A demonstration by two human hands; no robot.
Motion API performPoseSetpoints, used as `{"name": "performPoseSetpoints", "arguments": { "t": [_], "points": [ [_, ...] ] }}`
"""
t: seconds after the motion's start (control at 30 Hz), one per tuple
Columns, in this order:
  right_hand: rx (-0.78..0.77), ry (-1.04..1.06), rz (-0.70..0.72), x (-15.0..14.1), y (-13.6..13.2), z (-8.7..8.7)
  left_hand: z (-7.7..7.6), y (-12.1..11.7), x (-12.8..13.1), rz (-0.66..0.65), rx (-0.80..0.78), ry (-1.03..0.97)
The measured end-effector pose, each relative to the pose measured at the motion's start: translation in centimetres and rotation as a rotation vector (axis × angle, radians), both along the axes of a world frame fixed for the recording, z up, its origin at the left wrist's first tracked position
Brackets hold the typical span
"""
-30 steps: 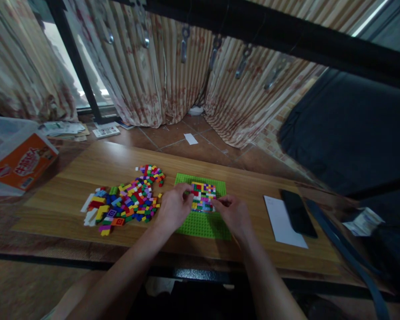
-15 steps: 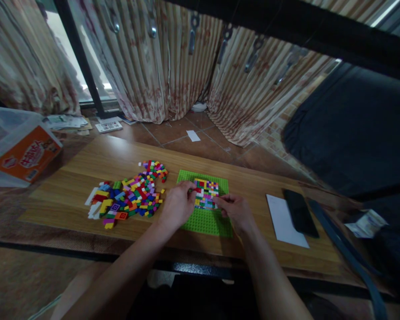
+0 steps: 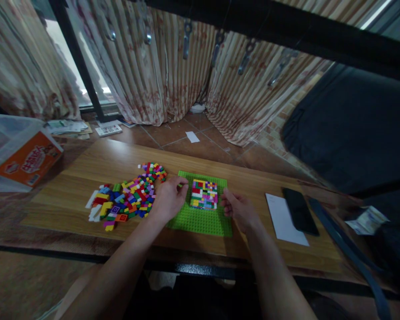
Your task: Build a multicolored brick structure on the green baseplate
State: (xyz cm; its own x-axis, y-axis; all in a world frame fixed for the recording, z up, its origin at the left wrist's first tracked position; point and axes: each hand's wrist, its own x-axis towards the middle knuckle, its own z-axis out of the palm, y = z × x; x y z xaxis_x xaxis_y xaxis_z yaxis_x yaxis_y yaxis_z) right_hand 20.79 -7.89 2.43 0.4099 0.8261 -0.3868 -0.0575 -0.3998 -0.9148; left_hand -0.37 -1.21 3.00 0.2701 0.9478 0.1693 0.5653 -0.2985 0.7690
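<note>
A green studded baseplate (image 3: 200,226) lies on the wooden tabletop. On its upper middle sits a rectangular block of small multicoloured toy bricks (image 3: 204,194), packed side by side. My left hand (image 3: 170,198) hovers at the baseplate's left edge, thumb and forefinger a little apart, and nothing shows between them. To the right of the brick block is my right hand (image 3: 238,209), its fingers loosely curled and slightly apart, with no brick visible in it. Neither hand touches the block. Left of my left hand spreads a pile of loose bricks (image 3: 131,195), partly covered by that hand.
A clear plastic box (image 3: 13,126) with an orange label stands at the far left. Right of the baseplate lie a white sheet (image 3: 285,222) and a black phone (image 3: 300,211). A dark strap (image 3: 346,249) crosses the table's right end. Striped curtains (image 3: 173,75) hang behind.
Both hands have drawn away from the brick block, my left to the left and my right slightly to the right. The whole block now shows. The view has shifted slightly.
</note>
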Motion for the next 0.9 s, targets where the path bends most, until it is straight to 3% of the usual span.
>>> {"name": "performPoseSetpoints", "arguments": {
  "t": [0.23,0.47,0.67,0.9],
  "points": [
    [0.104,-0.049,-0.118,-0.6,0.5,0.3,0.1,2.9,-4.7,0.081,-0.010,0.222],
    [0.177,-0.072,-0.141,-0.7,0.5,0.0,0.9,3.6,-8.7,0.060,-0.077,0.344],
    [0.211,-0.088,-0.096,-0.8,0.3,-0.1,0.9,2.8,-7.4,-0.104,-0.030,0.449],
    [0.237,-0.105,-0.087,-0.8,0.3,-0.2,0.8,2.2,-5.7,-0.067,0.060,0.529]
  ]
}}
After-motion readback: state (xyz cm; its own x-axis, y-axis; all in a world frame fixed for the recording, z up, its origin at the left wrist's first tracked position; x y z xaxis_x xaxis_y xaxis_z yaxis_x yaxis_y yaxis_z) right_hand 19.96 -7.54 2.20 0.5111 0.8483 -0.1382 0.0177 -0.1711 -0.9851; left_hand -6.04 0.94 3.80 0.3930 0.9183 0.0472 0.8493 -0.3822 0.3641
